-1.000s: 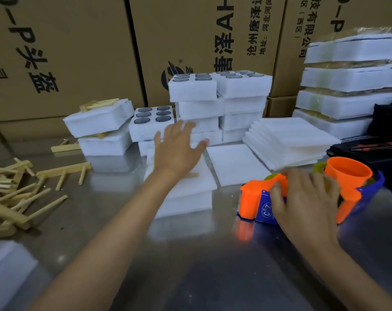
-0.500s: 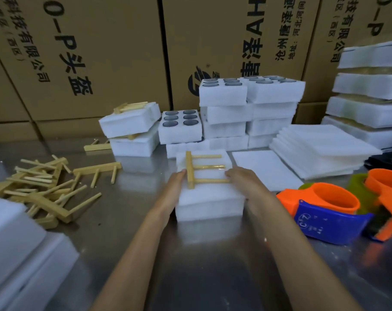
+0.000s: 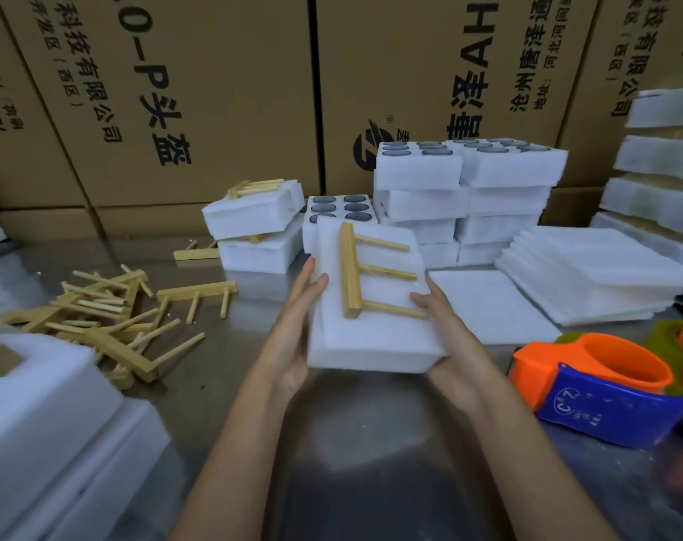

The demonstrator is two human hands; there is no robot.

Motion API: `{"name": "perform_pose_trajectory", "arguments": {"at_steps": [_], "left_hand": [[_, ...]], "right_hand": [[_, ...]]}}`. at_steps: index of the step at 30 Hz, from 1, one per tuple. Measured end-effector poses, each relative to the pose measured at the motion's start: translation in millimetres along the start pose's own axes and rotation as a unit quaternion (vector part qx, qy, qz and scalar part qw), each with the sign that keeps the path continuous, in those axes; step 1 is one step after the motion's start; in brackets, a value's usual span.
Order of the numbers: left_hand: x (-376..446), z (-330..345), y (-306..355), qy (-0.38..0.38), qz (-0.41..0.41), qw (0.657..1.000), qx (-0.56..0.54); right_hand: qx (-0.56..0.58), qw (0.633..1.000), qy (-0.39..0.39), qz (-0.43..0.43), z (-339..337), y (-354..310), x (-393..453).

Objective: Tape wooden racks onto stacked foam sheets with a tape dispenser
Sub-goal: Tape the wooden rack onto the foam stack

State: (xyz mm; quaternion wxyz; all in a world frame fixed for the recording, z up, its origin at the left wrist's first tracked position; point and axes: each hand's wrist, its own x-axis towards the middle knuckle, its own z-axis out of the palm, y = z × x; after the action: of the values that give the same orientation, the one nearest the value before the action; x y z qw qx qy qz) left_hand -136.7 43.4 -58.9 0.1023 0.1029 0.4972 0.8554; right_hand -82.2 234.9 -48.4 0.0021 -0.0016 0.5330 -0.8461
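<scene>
A stack of white foam sheets [image 3: 371,329] is held up off the metal surface [image 3: 371,443], tilted with its far edge raised, in the middle of the view. On its top face lies a wooden rack [image 3: 351,273]: one thick bar running away from the viewer with three thin pegs pointing right, and a glossy strip of clear tape appears to cross the middle peg. The left hand [image 3: 293,326] grasps the stack's left edge, thumb laid on the top face near the bar and fingers underneath. The right hand [image 3: 445,326] grasps the right edge, thumb resting on top by the nearest peg and fingers curled under the lower corner. Just right of the hands an orange and blue tape dispenser [image 3: 601,380] sits on the surface, untouched. Behind it spreads a fanned pile of thin foam sheets [image 3: 589,275], with a single sheet [image 3: 488,302] lying flat beside it. Farther back stand stacks of thick foam blocks with round holes [image 3: 464,189], and to their left two foam bundles [image 3: 254,224] carry racks on top. A loose heap of wooden racks [image 3: 109,318] lies on the surface at left, and another foam block [image 3: 39,423] fills the near left corner. Printed cardboard boxes [image 3: 222,91] form the backdrop.
</scene>
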Motion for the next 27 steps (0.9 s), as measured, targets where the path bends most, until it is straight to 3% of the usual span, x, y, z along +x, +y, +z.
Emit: {"name": "perform_pose_trajectory", "arguments": {"at_steps": [3,5,10,15,20,23,27], "left_hand": [[-1.8,-10.8,5.7,-0.032,-0.034,0.996,-0.074],[-3.8,-18.2,6.4,-0.053,-0.067,0.987,-0.138],[-3.8,-44.3,5.8,0.036,-0.018,0.963,-0.267],[8.4,-57.5,-1.1,0.147,-0.043,0.938,-0.310],[14.6,-67.3,-4.8,0.132,-0.056,0.938,-0.315],[18.8,-71.3,-7.4,0.144,-0.059,0.938,-0.310],[25.0,-73.2,-4.3,0.150,-0.084,0.938,-0.300]], "right_hand": [[-0.017,0.998,-0.062,0.026,8.2,3.3,-4.3],[-0.023,0.998,-0.050,0.018,18.2,5.8,-3.0],[-0.011,1.000,-0.021,-0.004,57.1,-6.8,13.9],[-0.091,0.993,-0.025,-0.066,126.0,-60.0,97.0],[-0.113,0.993,0.014,-0.012,193.0,-88.9,214.3],[-0.077,0.997,0.009,0.012,211.9,-78.7,269.2],[-0.149,0.987,0.030,0.047,217.5,-54.3,305.2]]}}
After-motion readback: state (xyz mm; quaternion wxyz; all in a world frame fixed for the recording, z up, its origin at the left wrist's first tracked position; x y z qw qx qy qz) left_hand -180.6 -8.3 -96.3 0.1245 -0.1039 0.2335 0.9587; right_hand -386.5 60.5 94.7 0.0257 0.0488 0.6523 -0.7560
